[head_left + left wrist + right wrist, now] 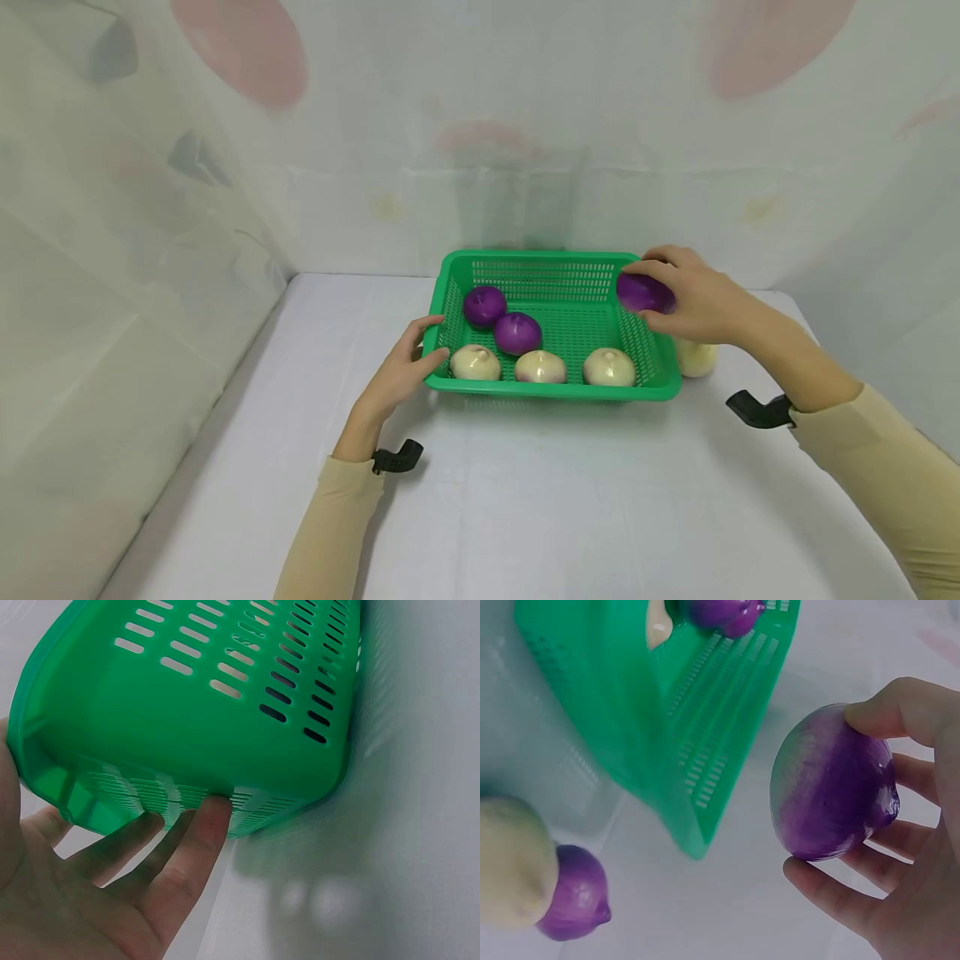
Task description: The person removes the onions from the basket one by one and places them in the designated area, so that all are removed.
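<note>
"Basket [555, 257], green and slotted, from the head view: what about the hands?"

"Left hand [401, 367] grips its left rim, thumb inside, fingers mostly hidden outside. Right hand [690, 296], over the right end, curls round a purple onion [642, 293] and covers its right part."

"What lies inside?"

"Two purple onions [483, 306] close together at the left, three pale onions [609, 367] along the near wall, which hides their bottoms. One pale bulb [696, 360] right of the basket is partly covered by the hand and rim."

"Left wrist view?"

"Fingers against the outer wall, slightly spread; the thumb is mostly cut off, so I cannot tell how hard it squeezes."

"And the right wrist view?"

"Thumb and fingertips hold the purple onion, opened only to its width, apart from the basket. Elsewhere a pale bulb, cut off at the edge, partly hides a purple bulb [577, 892]; the basket's contents are mostly out of sight"
</note>
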Demonstrator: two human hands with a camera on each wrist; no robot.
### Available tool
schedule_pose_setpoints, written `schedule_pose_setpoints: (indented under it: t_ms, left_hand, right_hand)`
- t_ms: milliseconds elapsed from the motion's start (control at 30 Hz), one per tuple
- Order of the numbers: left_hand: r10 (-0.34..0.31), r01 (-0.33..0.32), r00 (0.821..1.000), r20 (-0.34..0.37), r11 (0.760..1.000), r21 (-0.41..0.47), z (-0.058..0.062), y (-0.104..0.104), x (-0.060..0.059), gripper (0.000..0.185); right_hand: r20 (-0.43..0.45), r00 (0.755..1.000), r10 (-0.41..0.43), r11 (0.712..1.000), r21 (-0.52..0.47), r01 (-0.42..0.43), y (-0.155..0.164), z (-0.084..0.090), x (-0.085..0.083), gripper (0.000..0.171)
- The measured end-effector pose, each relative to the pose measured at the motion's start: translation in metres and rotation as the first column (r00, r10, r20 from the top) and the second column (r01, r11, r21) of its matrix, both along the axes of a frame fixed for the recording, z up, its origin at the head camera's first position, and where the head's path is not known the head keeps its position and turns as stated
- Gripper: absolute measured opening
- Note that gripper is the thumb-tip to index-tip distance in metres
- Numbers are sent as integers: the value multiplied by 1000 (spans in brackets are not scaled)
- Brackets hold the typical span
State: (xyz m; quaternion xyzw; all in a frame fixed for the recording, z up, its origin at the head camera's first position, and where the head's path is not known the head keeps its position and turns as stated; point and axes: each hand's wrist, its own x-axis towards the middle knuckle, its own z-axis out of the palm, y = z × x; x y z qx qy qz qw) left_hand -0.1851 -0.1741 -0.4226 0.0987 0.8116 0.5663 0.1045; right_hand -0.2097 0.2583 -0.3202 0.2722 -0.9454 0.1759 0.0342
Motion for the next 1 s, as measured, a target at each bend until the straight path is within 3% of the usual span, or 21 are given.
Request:
schedule_pose_setpoints:
  t_ms: [433, 1000]
  left_hand:
    - [-9, 9, 1000, -6, 1000, -2, 1, -1, 0, 59]
    - [-9, 9, 1000, -10, 1000, 1, -1, -1, 0, 58]
  right_hand:
    - [23, 991, -134, 989, 69, 132, 36, -13, -12, 54]
    - [92, 959, -268, 954, 162, 251, 89, -40, -30, 60]
